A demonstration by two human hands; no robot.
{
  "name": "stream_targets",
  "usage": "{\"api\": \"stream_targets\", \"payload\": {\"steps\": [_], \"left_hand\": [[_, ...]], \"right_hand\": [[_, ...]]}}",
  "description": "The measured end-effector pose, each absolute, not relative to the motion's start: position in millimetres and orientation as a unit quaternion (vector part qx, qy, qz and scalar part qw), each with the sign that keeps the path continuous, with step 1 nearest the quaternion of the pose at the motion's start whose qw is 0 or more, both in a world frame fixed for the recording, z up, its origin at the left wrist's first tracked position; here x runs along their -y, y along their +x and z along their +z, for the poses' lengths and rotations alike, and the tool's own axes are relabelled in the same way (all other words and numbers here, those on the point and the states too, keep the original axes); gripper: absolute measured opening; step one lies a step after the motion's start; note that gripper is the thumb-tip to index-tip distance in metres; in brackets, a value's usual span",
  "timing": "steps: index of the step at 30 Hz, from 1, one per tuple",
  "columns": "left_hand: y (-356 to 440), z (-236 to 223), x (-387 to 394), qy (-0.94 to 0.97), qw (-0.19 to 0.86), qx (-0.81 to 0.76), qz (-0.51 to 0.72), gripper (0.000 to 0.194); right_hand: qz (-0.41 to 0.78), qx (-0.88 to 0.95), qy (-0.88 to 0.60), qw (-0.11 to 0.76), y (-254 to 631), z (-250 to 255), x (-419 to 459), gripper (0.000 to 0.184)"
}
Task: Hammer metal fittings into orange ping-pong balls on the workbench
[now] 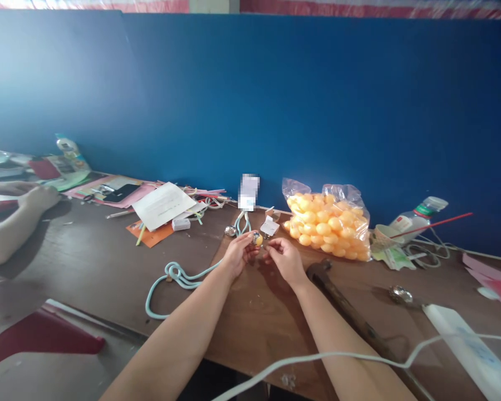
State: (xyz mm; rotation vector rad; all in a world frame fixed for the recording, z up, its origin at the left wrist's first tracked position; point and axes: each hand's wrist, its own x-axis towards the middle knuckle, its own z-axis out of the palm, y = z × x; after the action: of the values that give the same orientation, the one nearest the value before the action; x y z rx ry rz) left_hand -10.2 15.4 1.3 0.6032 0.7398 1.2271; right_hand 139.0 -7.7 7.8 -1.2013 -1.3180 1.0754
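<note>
Near the middle of the head view, my left hand (239, 255) is closed on a small round metal piece with a yellow ball (258, 239) inside it. Just to its right, my right hand (284, 257) has thumb and fingers pinched together by the metal piece's edge; whatever sits between those fingertips is too small to make out. A light-blue cord (154, 313) lies looped left of my left forearm. Beyond my hands is a small white tag (269, 225). Another silvery metal piece (230, 230) rests beside the left hand.
A clear bag of yellow-orange balls (323, 227) stands behind my right hand. A wooden-handled hammer (350, 306) lies along my right forearm. A white cable (292, 361) crosses in front. Papers (163, 205) lie left; another person's hand (42, 196) rests at far left.
</note>
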Motion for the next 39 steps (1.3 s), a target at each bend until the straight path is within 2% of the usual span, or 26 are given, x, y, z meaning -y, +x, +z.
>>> {"api": "stream_targets", "payload": {"steps": [15, 28, 39], "left_hand": [[-11.6, 1.0, -15.4, 0.278, 0.729, -0.333, 0.53, 0.024], [-11.6, -2.1, -15.0, 0.293, 0.735, -0.302, 0.532, 0.025], [-11.6, 0.6, -12.3, 0.329, 0.734, -0.249, 0.54, 0.031]], "right_hand": [[0.558, 0.45, -0.433, 0.547, 137.3, 10.5, 7.8, 0.033], [0.59, 0.422, -0.41, 0.552, 134.2, 10.7, 10.7, 0.029], [0.556, 0.446, -0.395, 0.58, 134.9, 11.2, 11.0, 0.028]]}}
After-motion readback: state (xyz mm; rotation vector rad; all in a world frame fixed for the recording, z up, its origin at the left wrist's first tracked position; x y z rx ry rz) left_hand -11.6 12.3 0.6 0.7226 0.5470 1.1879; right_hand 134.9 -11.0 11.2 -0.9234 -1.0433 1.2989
